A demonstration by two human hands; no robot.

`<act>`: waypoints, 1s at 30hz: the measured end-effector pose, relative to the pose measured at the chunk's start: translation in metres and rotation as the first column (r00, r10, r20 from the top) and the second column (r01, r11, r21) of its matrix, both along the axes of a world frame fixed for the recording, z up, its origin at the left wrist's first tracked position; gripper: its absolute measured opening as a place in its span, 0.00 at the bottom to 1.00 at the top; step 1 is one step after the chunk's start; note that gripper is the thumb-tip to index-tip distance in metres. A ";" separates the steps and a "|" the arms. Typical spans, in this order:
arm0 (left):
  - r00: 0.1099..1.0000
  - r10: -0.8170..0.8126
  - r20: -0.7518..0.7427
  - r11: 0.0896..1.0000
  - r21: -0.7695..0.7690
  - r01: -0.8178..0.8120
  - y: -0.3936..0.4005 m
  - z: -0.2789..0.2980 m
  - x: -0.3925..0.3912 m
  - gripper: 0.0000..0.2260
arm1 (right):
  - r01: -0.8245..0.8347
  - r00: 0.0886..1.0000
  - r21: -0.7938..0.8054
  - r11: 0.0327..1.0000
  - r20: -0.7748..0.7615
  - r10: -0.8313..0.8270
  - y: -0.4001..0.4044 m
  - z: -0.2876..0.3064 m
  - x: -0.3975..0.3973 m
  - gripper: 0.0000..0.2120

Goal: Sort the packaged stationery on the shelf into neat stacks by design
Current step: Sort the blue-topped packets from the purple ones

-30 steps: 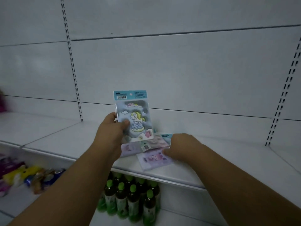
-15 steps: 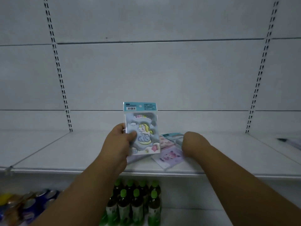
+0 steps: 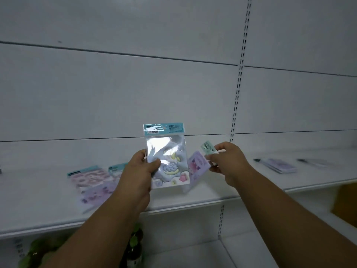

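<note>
My left hand (image 3: 140, 171) is closest to me. Its fingers (image 3: 154, 163) pinch the unicorn pack (image 3: 167, 157) by the left edge and hold it up straight in front of the shelf (image 3: 193, 198). The plastic is shiny and slippery, so I think a firm pinch low on the side is best.

My right hand (image 3: 229, 163) is beside it. Its fingers (image 3: 209, 157) pinch the purple pack (image 3: 198, 170) at its top tab. This pack hangs tilted, and its left side tucks behind the unicorn pack. The two look different, so I think they belong in different stacks. I should keep them apart in the air so they don't stick or bump.

Below my hands the front edge of the shelf is near. A pack put too close to it could slide off, so I would set each one farther back.

To the left on the shelf lie loose packs (image 3: 92, 180), some pink and some purple, overlapping in a messy way. The purple pack looks like it may match one there, but it is too blurry to be sure.

There is bare shelf under my hands and between me and the far stack (image 3: 280, 165) on the right. That stack looks purple too. The back wall (image 3: 135, 93) is flat, with lots of room above.
</note>
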State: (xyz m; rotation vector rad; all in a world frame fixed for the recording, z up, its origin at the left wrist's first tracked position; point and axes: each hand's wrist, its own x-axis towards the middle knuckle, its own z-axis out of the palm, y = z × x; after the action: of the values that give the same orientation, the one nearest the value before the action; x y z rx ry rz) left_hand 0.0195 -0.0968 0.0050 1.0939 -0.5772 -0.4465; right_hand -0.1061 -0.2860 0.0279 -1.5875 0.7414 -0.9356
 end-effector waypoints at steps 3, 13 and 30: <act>0.999 -0.054 0.000 0.999 0.003 0.054 -0.048 -0.004 -0.025 0.12 | 0.051 0.997 -0.010 0.999 0.054 -0.050 -0.037 0.004 -0.040 0.09; 0.990 -0.135 -0.044 0.991 -0.023 0.134 -0.234 -0.014 -0.122 0.12 | 0.222 0.973 -0.332 0.917 0.018 -0.230 -0.224 0.033 -0.156 0.06; 0.998 -0.010 -0.062 0.995 0.096 0.015 -0.346 -0.011 -0.133 0.10 | -0.144 0.925 -0.350 0.926 -0.381 0.001 -0.402 -0.008 -0.107 0.05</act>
State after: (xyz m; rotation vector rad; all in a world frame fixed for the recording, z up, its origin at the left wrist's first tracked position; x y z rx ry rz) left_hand -0.1134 -0.4433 -0.0063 1.1654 -0.5125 -0.5218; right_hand -0.2132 -0.6879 0.0196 -2.1573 0.7887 -0.7520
